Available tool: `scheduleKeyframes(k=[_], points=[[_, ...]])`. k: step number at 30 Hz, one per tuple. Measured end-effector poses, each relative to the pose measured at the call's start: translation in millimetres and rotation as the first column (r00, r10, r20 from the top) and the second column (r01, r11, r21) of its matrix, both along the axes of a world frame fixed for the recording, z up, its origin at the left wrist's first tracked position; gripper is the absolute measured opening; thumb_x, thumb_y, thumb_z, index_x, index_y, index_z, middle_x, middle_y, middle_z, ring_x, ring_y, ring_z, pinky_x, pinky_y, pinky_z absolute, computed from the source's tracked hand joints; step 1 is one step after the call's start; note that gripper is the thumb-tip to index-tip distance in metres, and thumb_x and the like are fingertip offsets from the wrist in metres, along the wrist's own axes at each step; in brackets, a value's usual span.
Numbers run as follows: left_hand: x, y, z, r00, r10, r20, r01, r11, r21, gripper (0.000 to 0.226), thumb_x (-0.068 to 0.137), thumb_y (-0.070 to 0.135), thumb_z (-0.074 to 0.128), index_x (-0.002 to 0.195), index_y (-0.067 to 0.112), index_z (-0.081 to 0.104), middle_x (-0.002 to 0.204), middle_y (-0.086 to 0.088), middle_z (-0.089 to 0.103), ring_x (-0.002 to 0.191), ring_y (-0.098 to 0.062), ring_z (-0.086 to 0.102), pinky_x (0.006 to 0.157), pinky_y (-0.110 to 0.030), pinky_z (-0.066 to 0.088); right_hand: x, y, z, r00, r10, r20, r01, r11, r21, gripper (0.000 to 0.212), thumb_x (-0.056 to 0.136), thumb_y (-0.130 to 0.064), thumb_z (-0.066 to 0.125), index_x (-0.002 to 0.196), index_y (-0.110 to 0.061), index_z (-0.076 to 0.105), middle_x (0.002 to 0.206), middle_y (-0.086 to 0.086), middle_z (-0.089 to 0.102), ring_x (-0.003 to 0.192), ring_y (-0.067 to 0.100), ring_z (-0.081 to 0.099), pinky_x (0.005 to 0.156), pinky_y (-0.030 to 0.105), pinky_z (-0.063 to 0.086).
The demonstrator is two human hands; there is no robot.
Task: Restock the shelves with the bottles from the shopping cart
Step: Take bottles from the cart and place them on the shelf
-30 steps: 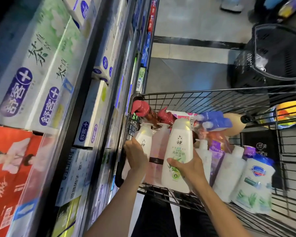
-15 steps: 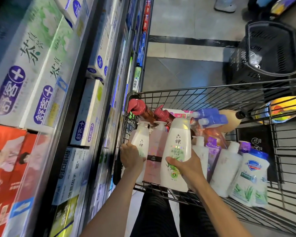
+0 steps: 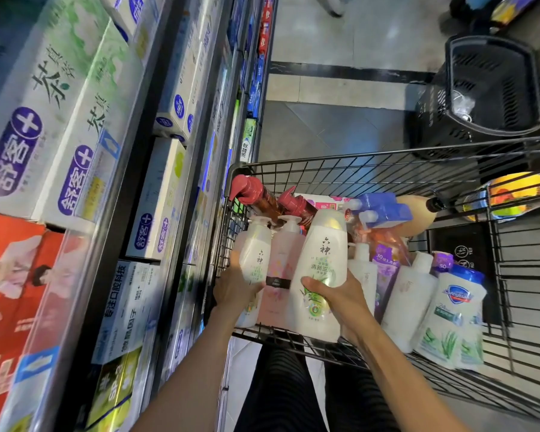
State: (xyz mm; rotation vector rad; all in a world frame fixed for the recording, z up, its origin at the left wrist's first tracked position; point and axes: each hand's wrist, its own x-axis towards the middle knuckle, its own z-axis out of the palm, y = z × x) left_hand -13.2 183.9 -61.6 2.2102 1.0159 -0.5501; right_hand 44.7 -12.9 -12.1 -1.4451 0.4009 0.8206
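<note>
The wire shopping cart [image 3: 371, 169] holds upright bottles at its near-left end; the left hand [image 3: 234, 289] grips a small white pump bottle [image 3: 256, 254], the right hand [image 3: 340, 294] grips a tall white bottle [image 3: 323, 260], a pink bottle [image 3: 281, 266] between, shelves [image 3: 131, 169] at left

Both forearms extend forward from bottom centre of frame; left hand [image 3: 236, 288] and right hand [image 3: 340, 296] each curled in grip.

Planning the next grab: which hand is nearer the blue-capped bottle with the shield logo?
Right. The right hand grips a white bottle partway toward the blue-capped bottle; the left hand is farther.
</note>
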Motion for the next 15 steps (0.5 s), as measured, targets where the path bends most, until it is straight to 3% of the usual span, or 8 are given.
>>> scheduleKeyframes(k=[2, 5, 8, 10, 12, 15], points=[[0, 4, 0, 1.0, -0.018, -0.007, 0.018, 1.0, -0.008, 0.09, 0.07, 0.036, 0.083, 0.141, 0.017, 0.03, 0.113, -0.013, 0.064, 0.099, -0.033, 0.063, 0.07, -0.036, 0.052, 1, 0, 2, 0.999, 0.002, -0.041, -0.001, 0.999, 0.034, 0.06, 0.051, -0.021, 0.09, 0.107, -0.013, 0.067, 0.093, 0.005, 0.076, 0.082, 0.021, 0.074, 0.06, 0.027, 0.057], [-1, 2, 4, 0.994, 0.035, 0.099, -0.031, 0.999, -0.037, 0.083, 0.07, 0.03, 0.081, 0.141, 0.02, 0.038, 0.112, -0.011, 0.063, 0.098, -0.03, 0.061, 0.068, -0.032, 0.051, 3, -2, 3, 0.997, 0.025, -0.071, -0.02, 0.998, 0.067, 0.062, 0.05, -0.023, 0.088, 0.108, -0.011, 0.067, 0.095, 0.008, 0.076, 0.083, 0.023, 0.074, 0.061, 0.027, 0.057], [0, 1, 11, 0.947, 0.227, 0.227, -0.165, 0.951, -0.261, 0.073, 0.072, 0.016, 0.081, 0.137, 0.014, 0.048, 0.11, -0.011, 0.065, 0.099, -0.029, 0.063, 0.078, -0.042, 0.057, 10, -7, 7, 0.996, 0.066, -0.061, -0.061, 0.994, 0.085, 0.06, 0.054, -0.02, 0.086, 0.11, -0.01, 0.066, 0.096, 0.009, 0.075, 0.084, 0.024, 0.073, 0.062, 0.028, 0.057], [1, 0, 22, 0.87, 0.454, 0.192, -0.303, 0.8, -0.518, 0.067, 0.074, 0.007, 0.08, 0.133, 0.014, 0.05, 0.111, -0.011, 0.067, 0.098, -0.028, 0.066, 0.079, -0.042, 0.058, 15, -12, 11, 0.993, 0.112, -0.042, -0.108, 0.99, 0.096, 0.063, 0.054, -0.021, 0.086, 0.113, -0.01, 0.065, 0.099, 0.01, 0.075, 0.088, 0.025, 0.073, 0.066, 0.03, 0.058], [-2, -3, 35, 0.768, 0.632, 0.109, -0.385, 0.591, -0.709, 0.059, 0.075, 0.004, 0.078, 0.126, 0.015, 0.05, 0.11, -0.012, 0.068, 0.093, -0.027, 0.069, 0.07, -0.038, 0.059, 19, -16, 15, 0.989, 0.147, -0.028, -0.142, 0.982, 0.121, 0.064, 0.054, -0.021, 0.086, 0.114, -0.009, 0.065, 0.1, 0.011, 0.075, 0.089, 0.025, 0.072, 0.066, 0.03, 0.058], [-5, -9, 52, 0.684, 0.725, 0.078, -0.374, 0.441, -0.816, 0.046, 0.08, 0.006, 0.074, 0.12, 0.012, 0.052, 0.109, -0.015, 0.068, 0.091, -0.029, 0.07, 0.071, -0.041, 0.059, 26, -22, 22, 0.976, 0.217, 0.01, -0.216, 0.965, 0.149, 0.066, 0.052, -0.021, 0.088, 0.112, -0.009, 0.065, 0.098, 0.011, 0.075, 0.086, 0.025, 0.073, 0.064, 0.029, 0.057]])
